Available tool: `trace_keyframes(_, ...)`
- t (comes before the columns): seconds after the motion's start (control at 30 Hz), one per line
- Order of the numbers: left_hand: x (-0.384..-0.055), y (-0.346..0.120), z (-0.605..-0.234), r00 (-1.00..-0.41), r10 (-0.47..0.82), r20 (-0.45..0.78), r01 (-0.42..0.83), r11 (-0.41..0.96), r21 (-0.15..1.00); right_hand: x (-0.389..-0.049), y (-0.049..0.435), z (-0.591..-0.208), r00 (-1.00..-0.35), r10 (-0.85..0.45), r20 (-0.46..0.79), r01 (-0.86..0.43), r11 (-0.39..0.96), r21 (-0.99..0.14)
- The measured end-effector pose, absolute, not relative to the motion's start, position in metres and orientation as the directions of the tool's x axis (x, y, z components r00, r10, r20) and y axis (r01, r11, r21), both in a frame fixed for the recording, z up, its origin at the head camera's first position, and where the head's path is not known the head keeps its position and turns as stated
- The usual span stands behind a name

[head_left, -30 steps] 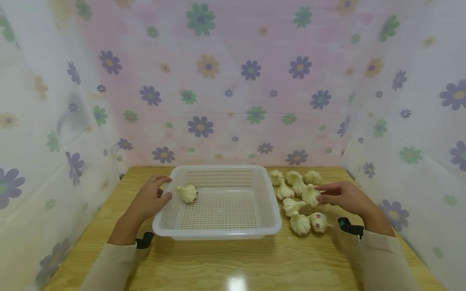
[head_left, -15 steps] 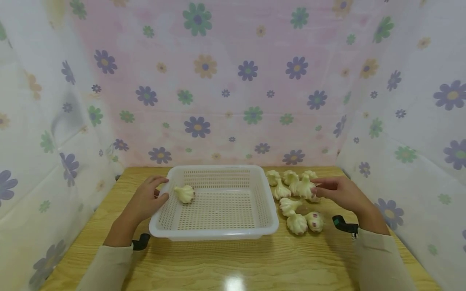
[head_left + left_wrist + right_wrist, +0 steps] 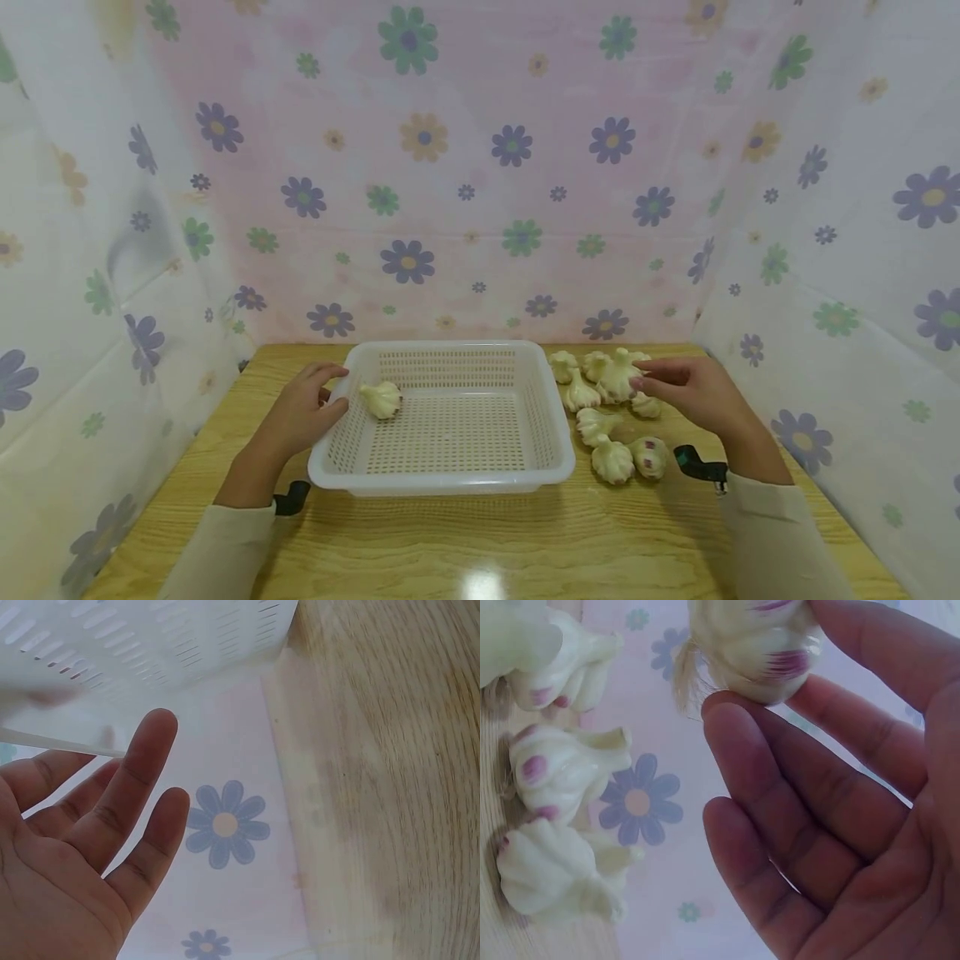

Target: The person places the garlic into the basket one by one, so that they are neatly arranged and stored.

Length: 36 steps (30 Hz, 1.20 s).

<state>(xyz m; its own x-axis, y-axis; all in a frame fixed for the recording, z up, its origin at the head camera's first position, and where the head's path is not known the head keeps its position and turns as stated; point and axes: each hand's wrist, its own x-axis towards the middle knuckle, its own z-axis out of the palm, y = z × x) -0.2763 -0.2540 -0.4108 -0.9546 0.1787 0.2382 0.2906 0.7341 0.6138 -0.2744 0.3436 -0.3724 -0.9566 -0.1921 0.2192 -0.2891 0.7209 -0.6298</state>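
Observation:
My right hand [image 3: 693,390] pinches a garlic bulb [image 3: 619,377] between thumb and fingers, its stem pointing up, above the other bulbs. In the right wrist view this bulb [image 3: 754,649] shows purple patches and root hairs; the ring and little fingers extend free below it. My left hand [image 3: 300,412] rests at the left rim of a white plastic basket [image 3: 442,478], fingers loosely spread. Seen in the left wrist view, some fingertips go behind the rim, and the thumb is hidden. One garlic bulb [image 3: 381,401] lies inside the basket near its left wall.
Several garlic bulbs [image 3: 612,462] lie in a loose group on the wooden table [image 3: 420,550], right of the basket. Behind and to both sides hangs a flowered cloth [image 3: 450,208]. A black wrist mount [image 3: 701,464] sticks out below the right hand.
My right hand has lifted the pinched bulb and moved it left and back over the group, uncovering a bulb beneath. The left hand keeps its place on the basket; the head view shifted slightly.

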Motion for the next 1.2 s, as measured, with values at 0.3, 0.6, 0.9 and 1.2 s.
trace_keyframes(0.3,-0.277,-0.253,-0.409,-0.954,0.181,0.238,0.293,0.727,0.621,-0.274,0.328,-0.373,-0.94,-0.149,0.306,-0.314,0.729,-0.608)
trace_keyframes(0.6,-0.279,-0.253,-0.409,-0.95,0.192,0.245,0.305,0.731,0.61,-0.269,0.308,-0.372,-0.932,-0.119,0.343,-0.322,0.709,-0.628)
trace_keyframes(0.9,-0.277,-0.255,-0.414,-0.946,0.19,0.262,0.313,0.748,0.586,-0.287,0.275,-0.364,-0.922,-0.19,0.338,-0.364,0.724,-0.586)
trace_keyframes(1.2,-0.28,-0.257,-0.418,-0.948,0.182,0.262,0.307,0.742,0.595,-0.311,0.226,-0.348,-0.87,-0.315,0.379,-0.485,0.682,-0.547)
